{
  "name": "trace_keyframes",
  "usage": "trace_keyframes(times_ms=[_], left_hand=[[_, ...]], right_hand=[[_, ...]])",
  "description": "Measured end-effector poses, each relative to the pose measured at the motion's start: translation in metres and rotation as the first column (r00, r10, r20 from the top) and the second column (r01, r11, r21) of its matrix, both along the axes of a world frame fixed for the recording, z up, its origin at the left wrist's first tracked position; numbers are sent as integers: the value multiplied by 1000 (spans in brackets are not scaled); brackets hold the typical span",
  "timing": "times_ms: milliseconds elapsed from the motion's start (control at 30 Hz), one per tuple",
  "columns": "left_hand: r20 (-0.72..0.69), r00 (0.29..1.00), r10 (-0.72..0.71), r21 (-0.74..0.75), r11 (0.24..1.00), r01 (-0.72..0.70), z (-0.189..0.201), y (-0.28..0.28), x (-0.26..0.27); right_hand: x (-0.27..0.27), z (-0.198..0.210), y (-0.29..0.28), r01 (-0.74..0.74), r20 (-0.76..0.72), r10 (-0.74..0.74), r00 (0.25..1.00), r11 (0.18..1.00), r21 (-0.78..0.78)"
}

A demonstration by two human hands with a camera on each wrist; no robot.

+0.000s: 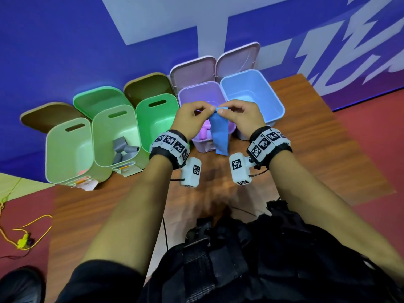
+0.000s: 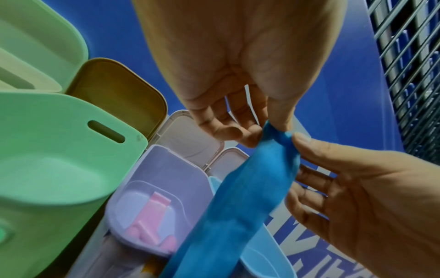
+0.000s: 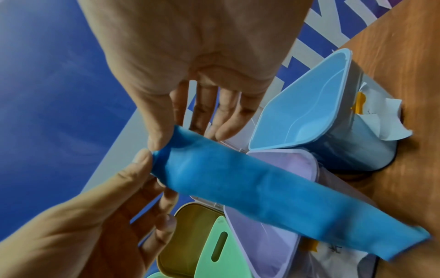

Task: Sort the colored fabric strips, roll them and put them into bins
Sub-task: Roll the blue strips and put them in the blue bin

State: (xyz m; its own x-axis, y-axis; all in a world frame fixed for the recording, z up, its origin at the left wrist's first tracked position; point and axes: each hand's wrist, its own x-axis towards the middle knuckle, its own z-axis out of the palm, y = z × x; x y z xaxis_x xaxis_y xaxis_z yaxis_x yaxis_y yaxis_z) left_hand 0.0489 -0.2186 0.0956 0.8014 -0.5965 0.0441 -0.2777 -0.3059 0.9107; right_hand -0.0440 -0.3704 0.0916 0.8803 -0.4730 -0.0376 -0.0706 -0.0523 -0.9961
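I am at the start of rolling: my left hand (image 1: 192, 119) and right hand (image 1: 242, 118) meet above the far middle of the brown wood-grain table (image 1: 317, 154), and the long blue fabric strip (image 1: 219, 136) hangs down from them in front of the bins. On each hand the thumb and first fingers (image 2: 282, 112) are clamped on the strip's top edge, where the cloth is bunched into a small first turn; the other fingers spread loosely apart behind it. The rest of the strip hangs flat and unrolled.

The next move, as I judge it, calls for turning that top edge over on itself again and again, keeping the edges even and the roll tight while the tail feeds up, then dropping the roll into the matching bin.

That light blue plastic bin (image 1: 253, 95) stands far right, just beyond my right hand, and shows no rolls inside. Touching its left side, the lilac plastic bin (image 1: 201, 92) holds pink fabric pieces (image 2: 152, 223). Further left, the bright green plastic bin (image 1: 157, 123) looks bare inside, the pale green slotted bin (image 1: 115, 132) next to it holds several grey fabric rolls (image 1: 125, 149), and the nearest pale green bin (image 1: 67, 149) at far left shows something pinkish at its bottom, too faint to tell.
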Motion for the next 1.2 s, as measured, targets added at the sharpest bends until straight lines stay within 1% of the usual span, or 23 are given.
trace_keyframes(times_ms=[133,300,467,600,800,933,1067,1200], left_hand=[[8,1000,4,-36,999,-3,8,-1,-2],[54,999,8,-34,999,-6,20,-2,-3],[21,1000,23,-90,996,-21,25,-1,-6],[5,1000,13,-91,996,-13,26,-2,-8],[-21,1000,18,-120,993,-21,30,-4,-11],[-12,1000,-1,-131,991,0,32,-3,-11],[5,1000,-27,-142,989,28,32,-5,-15],[0,999,-38,-158,987,37,30,-6,-18]], right_hand=[[0,11,1,-30,14,30,999,999,-16],[1,22,1,-31,21,33,999,997,-75],[1,24,0,-43,33,45,998,998,-50],[-2,22,-2,-61,45,62,997,998,-33],[-5,23,-2,-74,95,65,993,993,91],[-5,24,-2,-63,116,47,992,989,134],[-7,24,-3,-33,103,24,994,996,79],[-10,25,-5,-34,100,28,995,997,64]])
